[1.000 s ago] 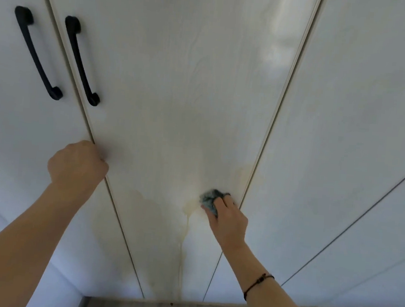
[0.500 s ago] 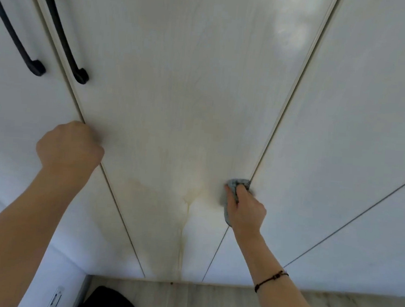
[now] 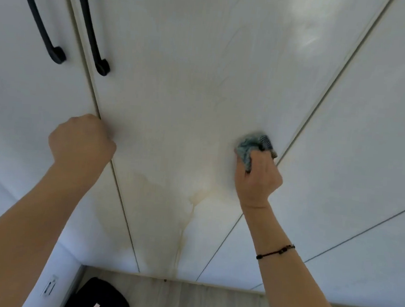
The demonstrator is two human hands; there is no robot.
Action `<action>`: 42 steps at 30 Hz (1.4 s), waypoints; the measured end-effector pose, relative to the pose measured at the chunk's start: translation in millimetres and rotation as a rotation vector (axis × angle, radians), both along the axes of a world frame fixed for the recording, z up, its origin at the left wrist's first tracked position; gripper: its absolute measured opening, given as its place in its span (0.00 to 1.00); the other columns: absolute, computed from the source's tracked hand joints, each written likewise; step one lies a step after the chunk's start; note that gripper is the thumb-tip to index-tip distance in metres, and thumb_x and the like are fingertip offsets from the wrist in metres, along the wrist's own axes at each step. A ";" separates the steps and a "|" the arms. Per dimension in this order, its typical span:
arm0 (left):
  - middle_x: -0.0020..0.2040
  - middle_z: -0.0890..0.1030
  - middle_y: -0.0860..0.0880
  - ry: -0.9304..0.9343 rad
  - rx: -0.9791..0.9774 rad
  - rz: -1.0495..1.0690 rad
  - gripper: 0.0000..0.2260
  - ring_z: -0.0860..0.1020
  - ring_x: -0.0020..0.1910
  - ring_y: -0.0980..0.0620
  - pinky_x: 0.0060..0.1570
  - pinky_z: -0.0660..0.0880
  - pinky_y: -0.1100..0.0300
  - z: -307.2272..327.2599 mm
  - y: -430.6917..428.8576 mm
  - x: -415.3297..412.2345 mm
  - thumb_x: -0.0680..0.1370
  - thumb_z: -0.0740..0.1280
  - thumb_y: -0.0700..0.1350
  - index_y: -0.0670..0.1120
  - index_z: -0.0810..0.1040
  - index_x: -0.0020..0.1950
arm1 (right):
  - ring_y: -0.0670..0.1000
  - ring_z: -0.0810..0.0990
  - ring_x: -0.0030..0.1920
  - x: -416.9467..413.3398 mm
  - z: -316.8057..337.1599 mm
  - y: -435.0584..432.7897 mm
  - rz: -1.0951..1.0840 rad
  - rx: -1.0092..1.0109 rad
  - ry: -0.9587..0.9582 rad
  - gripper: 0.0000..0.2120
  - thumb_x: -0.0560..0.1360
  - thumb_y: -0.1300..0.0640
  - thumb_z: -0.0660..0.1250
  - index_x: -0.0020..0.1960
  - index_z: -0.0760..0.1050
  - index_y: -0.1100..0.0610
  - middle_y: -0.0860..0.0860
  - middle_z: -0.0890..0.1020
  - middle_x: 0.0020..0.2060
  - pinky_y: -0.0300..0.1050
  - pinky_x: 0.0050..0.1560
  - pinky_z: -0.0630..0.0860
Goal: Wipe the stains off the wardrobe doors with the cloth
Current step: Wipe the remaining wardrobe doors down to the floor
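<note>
Since half a second ago the right hand (image 3: 257,179) has slid the blue-grey cloth (image 3: 248,148) up the middle wardrobe door (image 3: 189,91), above-right of the yellow stain (image 3: 199,195). Its fingers grasp the wad, long axis across the door. The left hand (image 3: 81,141) stays clenched at the door's left edge

Bare forearms (image 3: 37,213), thin black bracelet (image 3: 276,251) on right wrist (image 3: 255,204)

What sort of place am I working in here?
Probably a room in a home, likely a bedroom: tall white wardrobe doors with long black handles and a wood-look floor below. The right hand presses a cloth to a door above yellowish drip stains.
</note>
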State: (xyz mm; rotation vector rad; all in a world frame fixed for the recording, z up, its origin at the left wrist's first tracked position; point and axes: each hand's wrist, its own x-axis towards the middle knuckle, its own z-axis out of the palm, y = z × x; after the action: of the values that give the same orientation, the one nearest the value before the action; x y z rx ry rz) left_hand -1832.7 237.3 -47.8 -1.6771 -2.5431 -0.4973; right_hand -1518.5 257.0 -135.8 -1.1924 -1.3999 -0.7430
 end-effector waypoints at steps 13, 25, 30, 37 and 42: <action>0.28 0.71 0.47 -0.051 0.080 -0.146 0.09 0.68 0.25 0.49 0.27 0.61 0.63 -14.0 -3.2 -16.4 0.70 0.66 0.36 0.43 0.71 0.31 | 0.50 0.74 0.34 -25.2 139.3 9.4 -0.031 0.209 0.101 0.16 0.77 0.44 0.71 0.45 0.70 0.55 0.52 0.78 0.36 0.40 0.31 0.63; 0.38 0.79 0.53 -0.201 0.404 -0.422 0.08 0.76 0.32 0.49 0.31 0.73 0.56 -78.8 -13.1 -86.8 0.79 0.70 0.47 0.47 0.78 0.41 | 0.51 0.71 0.27 -131.7 24.2 14.1 0.197 0.050 -0.611 0.15 0.74 0.49 0.77 0.35 0.76 0.54 0.50 0.75 0.28 0.43 0.26 0.69; 0.46 0.79 0.49 -0.230 0.569 -0.440 0.02 0.78 0.38 0.46 0.33 0.76 0.49 -84.7 -4.5 -104.5 0.78 0.69 0.39 0.44 0.79 0.49 | 0.52 0.67 0.26 -176.8 111.8 33.6 0.135 0.243 -0.222 0.15 0.75 0.54 0.77 0.40 0.70 0.56 0.52 0.74 0.28 0.42 0.25 0.61; 0.56 0.80 0.41 0.063 0.917 -0.531 0.16 0.78 0.52 0.41 0.49 0.76 0.51 -68.4 16.2 -122.0 0.73 0.65 0.24 0.38 0.82 0.56 | 0.53 0.68 0.26 -213.6 -5.7 32.1 0.337 0.077 -0.657 0.20 0.71 0.53 0.80 0.30 0.70 0.52 0.50 0.71 0.26 0.46 0.24 0.66; 0.69 0.75 0.39 0.183 0.944 -0.541 0.25 0.74 0.69 0.40 0.61 0.72 0.49 -61.3 23.5 -133.1 0.73 0.57 0.23 0.38 0.79 0.65 | 0.53 0.76 0.29 -190.5 76.9 31.2 0.274 0.232 -0.340 0.11 0.77 0.51 0.75 0.46 0.77 0.57 0.52 0.80 0.34 0.45 0.26 0.67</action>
State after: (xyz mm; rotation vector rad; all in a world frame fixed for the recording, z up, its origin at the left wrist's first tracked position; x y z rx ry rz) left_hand -1965.8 260.9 -109.1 -1.7967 -1.2956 -1.2393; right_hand -1709.0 288.3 -58.9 -0.6973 -1.6634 -0.9121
